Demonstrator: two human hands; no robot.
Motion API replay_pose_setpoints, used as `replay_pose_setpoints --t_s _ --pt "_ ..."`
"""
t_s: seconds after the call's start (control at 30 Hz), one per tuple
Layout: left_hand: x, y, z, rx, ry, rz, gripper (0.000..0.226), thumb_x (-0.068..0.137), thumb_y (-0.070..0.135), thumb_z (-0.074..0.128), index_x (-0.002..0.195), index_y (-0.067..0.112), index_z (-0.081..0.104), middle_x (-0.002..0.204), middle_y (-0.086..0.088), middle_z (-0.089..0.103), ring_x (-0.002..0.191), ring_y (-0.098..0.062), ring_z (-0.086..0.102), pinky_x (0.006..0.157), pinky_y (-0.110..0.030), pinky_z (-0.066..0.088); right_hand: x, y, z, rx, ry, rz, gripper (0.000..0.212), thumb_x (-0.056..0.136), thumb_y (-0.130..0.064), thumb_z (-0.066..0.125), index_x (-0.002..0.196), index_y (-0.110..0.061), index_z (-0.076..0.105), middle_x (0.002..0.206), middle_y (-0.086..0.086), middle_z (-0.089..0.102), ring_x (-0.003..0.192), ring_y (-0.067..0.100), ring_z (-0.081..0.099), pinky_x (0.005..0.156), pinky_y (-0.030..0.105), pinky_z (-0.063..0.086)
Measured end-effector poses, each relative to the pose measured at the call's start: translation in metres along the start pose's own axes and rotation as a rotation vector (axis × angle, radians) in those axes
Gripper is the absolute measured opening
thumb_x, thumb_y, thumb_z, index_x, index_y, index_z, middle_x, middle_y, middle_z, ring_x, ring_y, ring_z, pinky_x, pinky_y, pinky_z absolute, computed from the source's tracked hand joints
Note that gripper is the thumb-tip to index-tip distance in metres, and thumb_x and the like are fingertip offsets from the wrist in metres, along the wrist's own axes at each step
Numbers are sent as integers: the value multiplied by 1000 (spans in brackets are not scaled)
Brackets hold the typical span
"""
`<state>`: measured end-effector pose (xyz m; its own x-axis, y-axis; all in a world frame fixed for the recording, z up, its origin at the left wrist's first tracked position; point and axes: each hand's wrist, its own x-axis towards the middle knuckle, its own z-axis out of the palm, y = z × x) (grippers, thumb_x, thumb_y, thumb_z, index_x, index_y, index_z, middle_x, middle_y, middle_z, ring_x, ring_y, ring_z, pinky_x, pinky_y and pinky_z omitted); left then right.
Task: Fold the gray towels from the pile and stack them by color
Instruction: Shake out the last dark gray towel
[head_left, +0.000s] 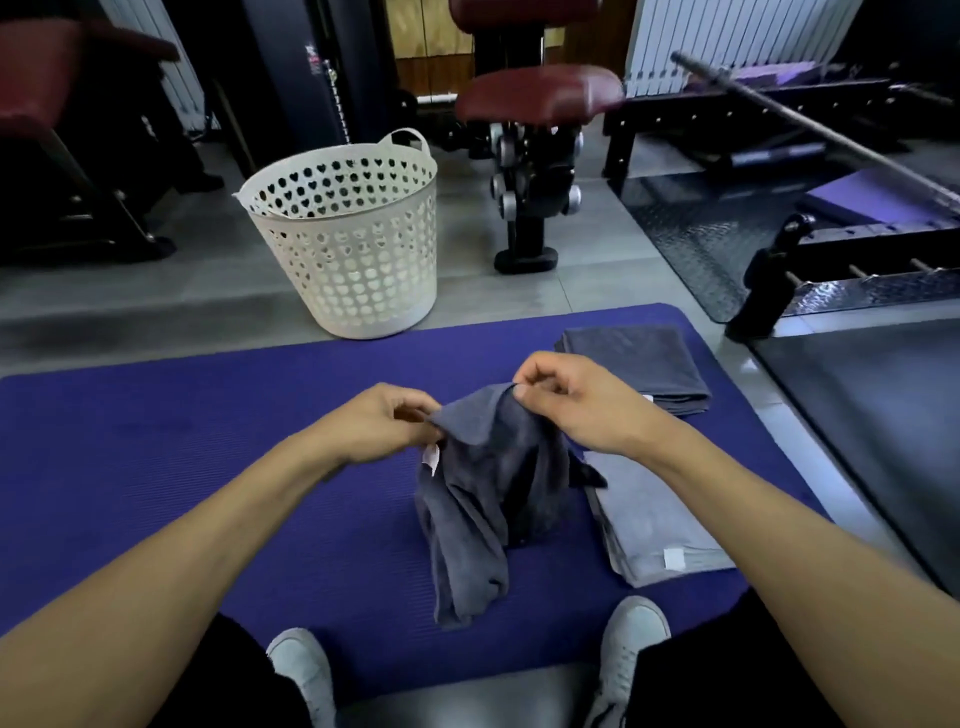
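Note:
A crumpled dark gray towel (478, 499) hangs between my hands above the purple mat (182, 467), its lower end resting on the mat. My left hand (384, 421) pinches its top edge near a white label. My right hand (566, 400) pinches the same edge a little further right. A folded dark gray towel (639, 364) lies at the mat's far right. A folded light gray towel (654, 519) lies nearer, right of the hanging towel, partly under my right forearm.
A white perforated laundry basket (353, 244) stands on the floor just beyond the mat. Gym machines with dark red pads (535, 93) stand behind. A black weight platform (857, 415) borders the mat's right side. My shoes (306, 670) sit at the mat's near edge.

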<state>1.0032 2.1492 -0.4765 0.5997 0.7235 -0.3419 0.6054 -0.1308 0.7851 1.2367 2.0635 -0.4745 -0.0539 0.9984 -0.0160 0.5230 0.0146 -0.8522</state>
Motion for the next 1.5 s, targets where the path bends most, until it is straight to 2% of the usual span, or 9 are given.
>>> replay_pose_setpoints --t_s 0.33,0.53,0.67,0.77,0.9,1.2,1.3,1.4,1.5 --pt "-2 25 -8 -127 181 281 12 93 14 65 92 20 76 88 -7 74 81 -12 64 77 -34 52 12 -5 10 188 -23 20 13 88 -31 73 89 -20 68 76 -9 64 71 4 58 70 21 47" --pt "0 2 -13 -107 228 141 10 91 17 68 85 20 75 84 -3 74 79 -13 65 81 -37 54 19 21 30 -397 -202 128 27 89 -29 69 81 -3 67 73 8 62 64 14 50 62 31 43" --pt "17 -35 -6 188 -3 -94 14 86 24 74 72 21 71 71 -1 66 67 -14 56 67 -32 48 13 34 41 -527 -340 199 30 86 -26 71 61 -19 56 61 -4 53 65 17 50 61 30 40" --pt "28 -64 8 374 -250 -177 14 84 29 76 72 29 70 71 12 66 71 -12 60 70 -26 47 5 53 52 -522 -500 324 6 84 -26 74 82 -22 71 74 -7 64 74 12 59 79 31 52" --pt "47 -95 22 232 -200 -164 15 81 39 78 94 34 73 95 12 72 97 -7 66 91 -29 50 21 81 47 -391 -301 340 8 85 -23 74 91 -18 73 77 -11 65 78 7 61 80 22 48" --pt "141 -183 78 74 -43 -274 19 92 20 66 75 28 69 80 12 67 84 -12 65 77 -26 47 67 170 80 -140 -141 486 15 83 -23 74 72 -29 67 68 -11 67 71 7 61 74 28 46" --pt "169 -220 106 60 89 -372 4 92 21 65 93 22 69 95 5 67 100 -20 64 79 -24 43 76 199 89 -93 -80 502 21 86 -18 71 71 -31 66 67 -14 66 72 3 62 71 22 46" --pt "188 -249 126 31 154 -468 43 88 29 69 129 19 56 123 -6 56 110 -22 59 82 -24 41 81 219 97 -26 -39 519 21 89 -15 68 75 -31 66 72 -13 67 73 1 64 64 13 42" --pt "197 -264 127 70 159 -519 25 87 26 71 110 18 65 109 -5 66 102 -21 63 78 -23 42 80 227 104 -25 -54 512 19 90 -14 67 79 -29 66 75 -12 68 74 -2 64 67 10 42"
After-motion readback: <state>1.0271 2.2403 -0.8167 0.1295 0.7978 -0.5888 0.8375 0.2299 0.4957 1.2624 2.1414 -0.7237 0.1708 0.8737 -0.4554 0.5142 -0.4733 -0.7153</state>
